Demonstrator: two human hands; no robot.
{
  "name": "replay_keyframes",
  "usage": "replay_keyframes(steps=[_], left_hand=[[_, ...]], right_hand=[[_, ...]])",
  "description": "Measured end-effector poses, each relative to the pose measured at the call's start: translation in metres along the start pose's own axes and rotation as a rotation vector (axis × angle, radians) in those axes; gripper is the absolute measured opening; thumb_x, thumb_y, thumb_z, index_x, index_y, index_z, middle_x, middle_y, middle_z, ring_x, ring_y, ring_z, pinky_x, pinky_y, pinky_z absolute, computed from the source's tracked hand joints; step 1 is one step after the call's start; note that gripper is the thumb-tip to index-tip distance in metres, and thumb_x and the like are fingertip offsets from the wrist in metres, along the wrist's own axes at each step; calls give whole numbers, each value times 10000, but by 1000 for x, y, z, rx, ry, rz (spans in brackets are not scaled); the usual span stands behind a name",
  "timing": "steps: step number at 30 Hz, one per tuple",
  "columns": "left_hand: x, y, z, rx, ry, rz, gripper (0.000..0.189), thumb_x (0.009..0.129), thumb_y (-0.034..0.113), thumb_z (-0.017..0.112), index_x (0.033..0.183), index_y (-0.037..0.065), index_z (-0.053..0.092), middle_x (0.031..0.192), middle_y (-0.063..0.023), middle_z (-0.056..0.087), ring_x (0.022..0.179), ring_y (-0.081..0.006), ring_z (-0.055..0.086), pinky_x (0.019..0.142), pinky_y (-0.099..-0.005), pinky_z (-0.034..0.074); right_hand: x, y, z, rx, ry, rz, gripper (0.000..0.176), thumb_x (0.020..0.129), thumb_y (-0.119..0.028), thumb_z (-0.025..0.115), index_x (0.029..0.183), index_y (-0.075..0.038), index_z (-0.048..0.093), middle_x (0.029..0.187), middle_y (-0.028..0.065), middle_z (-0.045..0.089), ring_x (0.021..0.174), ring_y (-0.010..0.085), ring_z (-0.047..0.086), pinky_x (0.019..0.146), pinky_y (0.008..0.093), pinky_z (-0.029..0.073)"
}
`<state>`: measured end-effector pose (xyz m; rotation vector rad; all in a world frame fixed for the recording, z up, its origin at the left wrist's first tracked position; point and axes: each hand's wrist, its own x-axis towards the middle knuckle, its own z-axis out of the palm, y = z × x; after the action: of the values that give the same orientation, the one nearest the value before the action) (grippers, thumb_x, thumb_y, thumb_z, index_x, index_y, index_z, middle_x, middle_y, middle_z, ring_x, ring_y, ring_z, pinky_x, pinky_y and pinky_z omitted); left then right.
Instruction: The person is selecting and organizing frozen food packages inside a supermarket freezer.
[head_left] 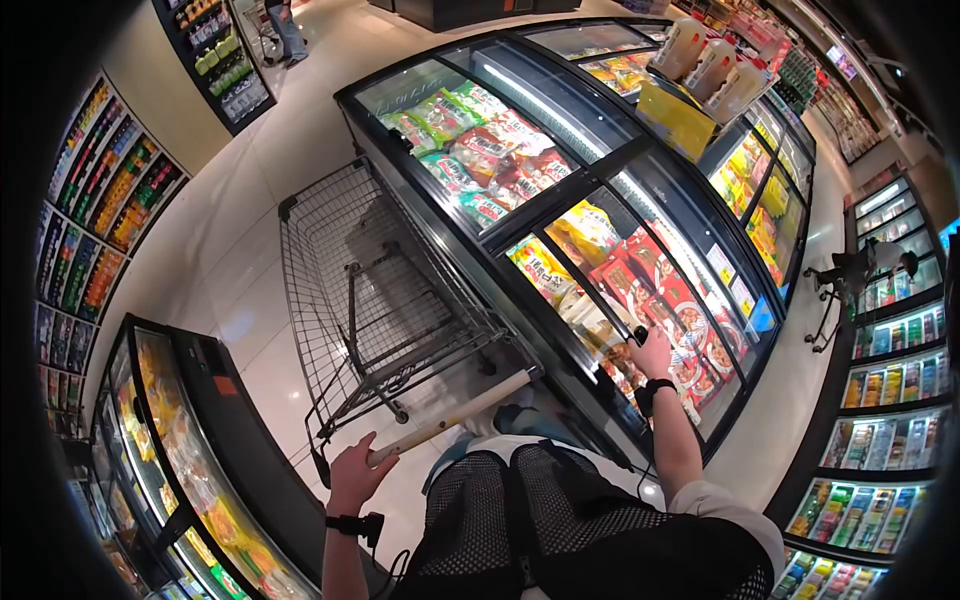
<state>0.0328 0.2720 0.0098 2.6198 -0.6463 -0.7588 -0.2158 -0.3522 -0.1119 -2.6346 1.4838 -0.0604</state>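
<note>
My left hand (356, 476) is closed around the left end of the pale handle (450, 418) of a wire shopping cart (340, 290). No goods show in the cart's basket. My right hand (654, 356) reaches over the chest freezer and is closed on a small black grip (640, 335) at the edge of a glass lid (600, 290). Most of the grip is hidden by the fingers. Below the glass near this hand lie red food packages (690, 325) with pictures of bowls. Yellow bags (583, 235) lie beyond them.
Green and red bags (490, 145) fill the neighbouring freezer section. Large jugs (705, 65) stand on top behind a yellow sign (675, 118). Another freezer (215, 450) stands at lower left. Lit shelves (870, 445) line the right. A person (287, 30) stands far off.
</note>
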Motion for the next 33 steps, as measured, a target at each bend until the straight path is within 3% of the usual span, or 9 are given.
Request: replay_keyframes(steps=[3,6,10,14,19,22,25,33], left_hand=[[1,-10,0,10,-26,41,724,889,662,730,1330,88,714,864,-177,767,833,-349,757,744,-442,589],[-1,-10,-2,25,-16,70,677,919,674,692,1280,103,733,841,-164,762,825,-347,753,731,-451,581],[-5,-16,6,36,76,122,657,918,678,693,1236,106,742,812,-142,750,786,-323,737,693,-449,565],[-4,-13,2,-11,109,129,619,912,640,715,1229,109,739,810,-134,746,782,-320,734,691,-452,561],[1,-11,2,-18,167,131,614,899,634,734,1218,110,743,794,-135,737,763,-322,729,683,-454,561],[4,-11,2,-17,193,123,623,893,642,738,1211,106,743,775,-140,727,751,-328,724,673,-457,560],[12,-10,2,-19,232,114,632,882,646,751,1201,101,746,756,-146,714,740,-333,719,658,-463,556],[35,-2,-5,-38,314,111,595,867,636,779,1109,93,748,726,-144,692,686,-332,699,624,-457,546]], right_hand=[[-26,-23,-6,45,-93,68,707,947,-578,692,1187,85,639,1236,353,655,1167,500,627,1017,548,514],[-45,-42,-3,15,-144,123,726,956,-629,647,1240,40,656,1242,318,634,1203,478,604,1025,548,506],[-72,-61,-1,3,-72,99,787,968,-645,634,1269,83,631,1257,337,623,1233,483,587,1055,541,492],[-82,-72,-14,-19,-142,94,886,937,-681,660,1320,115,589,1279,333,621,1263,485,571,1082,531,483],[-88,-80,-36,-44,-299,56,1091,742,-753,814,1348,120,570,1348,347,582,1288,464,592,1082,498,513],[-103,-93,-43,-109,-330,-43,1012,744,-637,878,1344,107,546,1343,329,579,1281,464,588,1072,510,516],[-114,-92,-31,-116,-200,-68,924,774,-578,877,1323,90,549,1335,311,583,1281,460,581,1066,515,513],[-103,-79,-20,-153,-279,-85,874,817,-560,850,1331,74,537,1381,294,562,1307,453,560,1068,532,508]])
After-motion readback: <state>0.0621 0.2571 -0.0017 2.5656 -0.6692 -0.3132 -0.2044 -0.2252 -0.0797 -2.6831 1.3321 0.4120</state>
